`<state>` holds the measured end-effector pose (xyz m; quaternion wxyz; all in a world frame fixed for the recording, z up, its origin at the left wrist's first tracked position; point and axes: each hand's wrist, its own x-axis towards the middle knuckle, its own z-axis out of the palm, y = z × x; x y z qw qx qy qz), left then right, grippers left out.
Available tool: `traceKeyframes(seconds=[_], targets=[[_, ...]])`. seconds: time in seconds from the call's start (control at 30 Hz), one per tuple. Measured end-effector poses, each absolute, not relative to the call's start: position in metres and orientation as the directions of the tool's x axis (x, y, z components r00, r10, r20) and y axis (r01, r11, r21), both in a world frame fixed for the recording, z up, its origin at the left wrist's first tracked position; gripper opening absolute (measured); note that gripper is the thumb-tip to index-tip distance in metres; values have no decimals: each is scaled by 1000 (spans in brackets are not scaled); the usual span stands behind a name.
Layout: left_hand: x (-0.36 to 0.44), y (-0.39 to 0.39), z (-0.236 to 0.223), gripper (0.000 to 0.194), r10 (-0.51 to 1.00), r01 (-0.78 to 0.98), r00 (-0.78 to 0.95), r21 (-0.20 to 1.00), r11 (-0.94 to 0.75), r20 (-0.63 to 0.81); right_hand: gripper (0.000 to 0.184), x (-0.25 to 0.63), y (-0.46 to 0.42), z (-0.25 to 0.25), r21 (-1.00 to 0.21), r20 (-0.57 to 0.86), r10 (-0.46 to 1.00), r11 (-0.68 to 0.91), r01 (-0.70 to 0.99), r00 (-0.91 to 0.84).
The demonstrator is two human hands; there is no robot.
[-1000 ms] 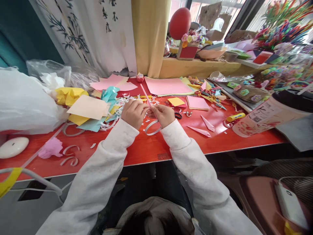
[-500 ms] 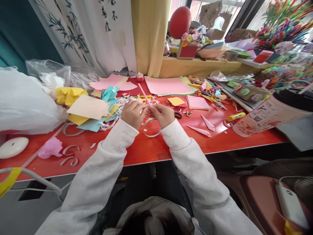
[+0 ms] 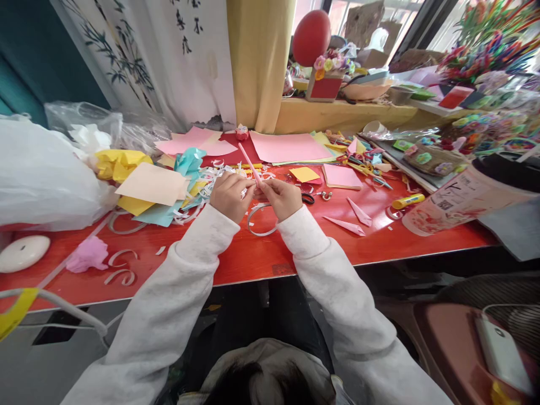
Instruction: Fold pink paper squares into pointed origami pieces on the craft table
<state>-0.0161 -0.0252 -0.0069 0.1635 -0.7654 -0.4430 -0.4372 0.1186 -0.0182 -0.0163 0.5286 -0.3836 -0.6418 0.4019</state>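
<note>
A thin pink folded paper piece points up and away from between my two hands, its lower end hidden by fingers. My left hand is closed at its base, fingers curled. My right hand pinches the same piece between thumb and fingers. Just below the hands a curled white paper strip rests on the table. Black scissor handles show beside my right hand. Two pink folded paper cones lie farther right.
On the red table, paper scraps, a pink square stack and pink sheets lie around the hands. A large cup leans at the right. A white plastic bag fills the left, near crumpled pink paper.
</note>
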Motion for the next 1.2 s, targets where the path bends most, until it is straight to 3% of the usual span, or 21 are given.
traceKeyframes(seconds=[0.87, 0.97, 1.07, 1.2], targets=[[-19, -24, -5, 15, 528, 785, 241, 156, -600, 814, 34, 121, -19, -14, -921, 371, 910, 386, 48, -182], [-19, -25, -3, 16, 588, 765, 161, 276, -582, 793, 33, 122, -20, -11, -929, 364, 911, 369, -11, -192], [-20, -25, 1, 23, 727, 669, 71, 508, -542, 683, 33, 123, -19, -11, -937, 349, 915, 348, -39, -203], [-22, -27, 6, 23, 874, 508, 43, 743, -436, 483, 30, 124, -19, -12, -892, 416, 892, 438, 113, -176]])
